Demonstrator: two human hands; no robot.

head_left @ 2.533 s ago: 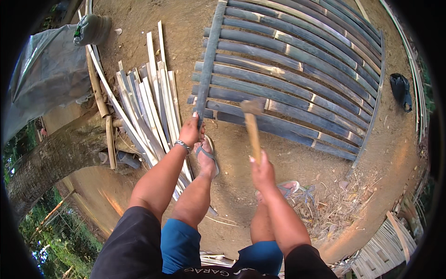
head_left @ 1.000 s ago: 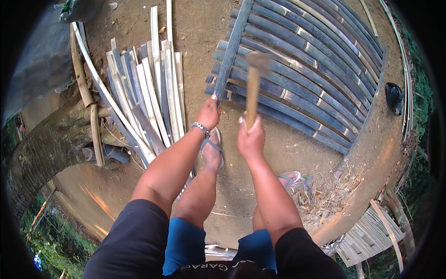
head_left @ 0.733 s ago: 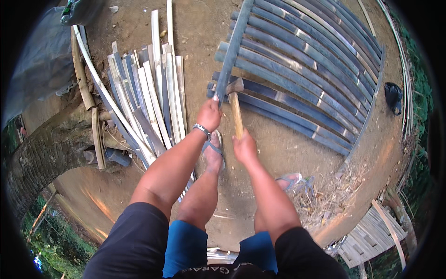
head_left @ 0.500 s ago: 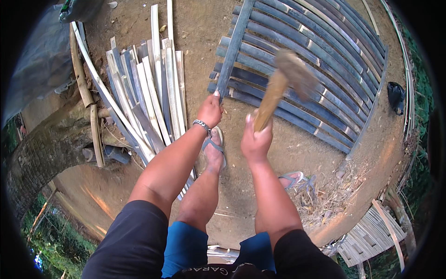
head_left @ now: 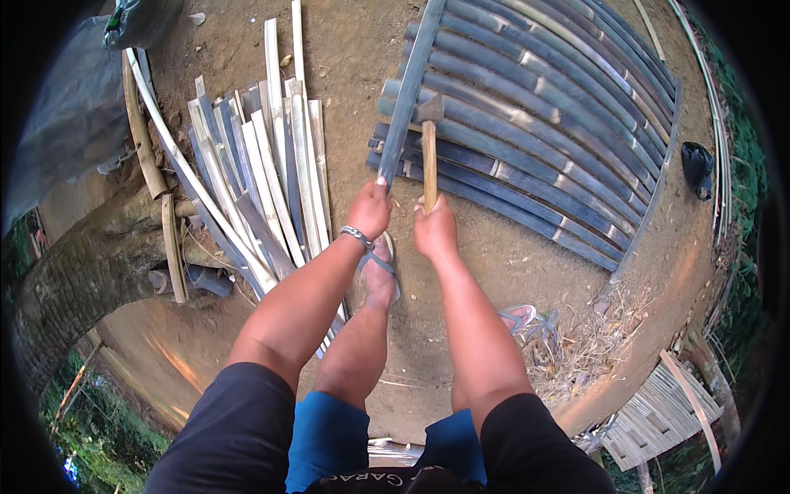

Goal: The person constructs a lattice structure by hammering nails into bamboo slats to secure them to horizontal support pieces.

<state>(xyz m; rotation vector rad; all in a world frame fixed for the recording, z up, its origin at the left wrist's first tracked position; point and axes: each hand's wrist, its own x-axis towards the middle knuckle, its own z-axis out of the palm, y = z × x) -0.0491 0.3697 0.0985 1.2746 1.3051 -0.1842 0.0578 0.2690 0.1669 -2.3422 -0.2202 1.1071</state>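
Observation:
My right hand [head_left: 436, 226] is closed round the wooden handle of a hammer [head_left: 429, 156]. The hammer's blunt metal head lies over the dark bamboo slats, just right of a crosswise bamboo strip [head_left: 411, 78]. My left hand [head_left: 369, 206], with a chain bracelet at its wrist, grips the near end of that strip, its thumb on top. Beneath the strip, long dark bamboo slats [head_left: 527, 173] run side by side as a panel on the ground. Some slat ends stick out left of the strip.
A pile of loose split bamboo strips [head_left: 271, 156] lies to the left, beside a thick curved trunk [head_left: 82, 288]. A black plastic bag [head_left: 698, 170] is at the far right. My sandalled foot [head_left: 380, 267] stands near the panel; dry husks [head_left: 588, 350] lie at lower right.
The hammer has come down from its raised, blurred position, moving left to beside the crosswise strip. My right hand has moved up and left. My left hand keeps its grip on the strip.

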